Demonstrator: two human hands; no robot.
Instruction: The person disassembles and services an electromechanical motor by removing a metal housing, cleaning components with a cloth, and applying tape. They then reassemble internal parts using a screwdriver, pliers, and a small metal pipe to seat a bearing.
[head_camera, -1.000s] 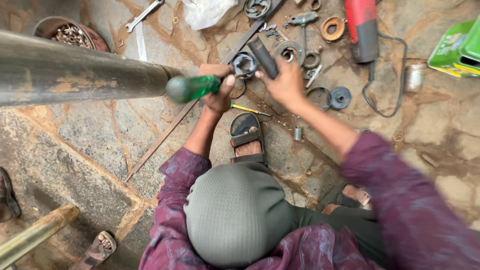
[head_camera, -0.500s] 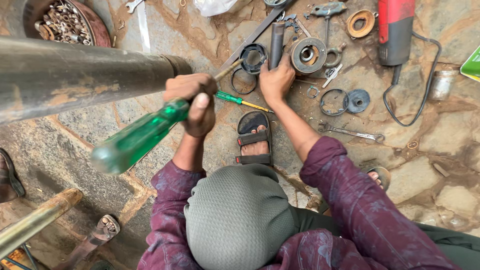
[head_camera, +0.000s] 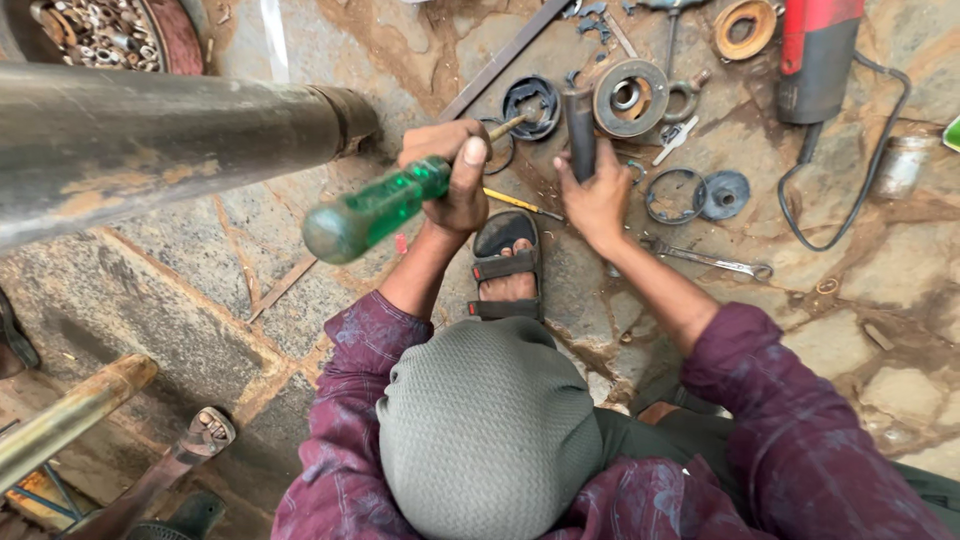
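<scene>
**Screwdriver swung in toward the dark cylinder**

Since the earlier frame your left hand (head_camera: 455, 180) drew the green-handled screwdriver (head_camera: 375, 208) closer, its handle end now large before the camera, and your right hand (head_camera: 597, 195) shifted down the dark cylinder (head_camera: 580, 130). Your left hand was closed around the handle near the shaft; your right hand was wrapped on the cylinder's lower end, standing it on the stone floor (head_camera: 200, 260).

You did well to keep the cylinder steady and upright; judging from the angle, the tip wanted a firm seat before any prying.

Beyond your right hand lay a metal ring (head_camera: 630, 97) and a black ring (head_camera: 532, 105), close together. A spanner (head_camera: 712, 261) lay right of that hand. Left of the screwdriver a large pipe (head_camera: 170, 135) hemmed the swing; open floor lay below it.
</scene>
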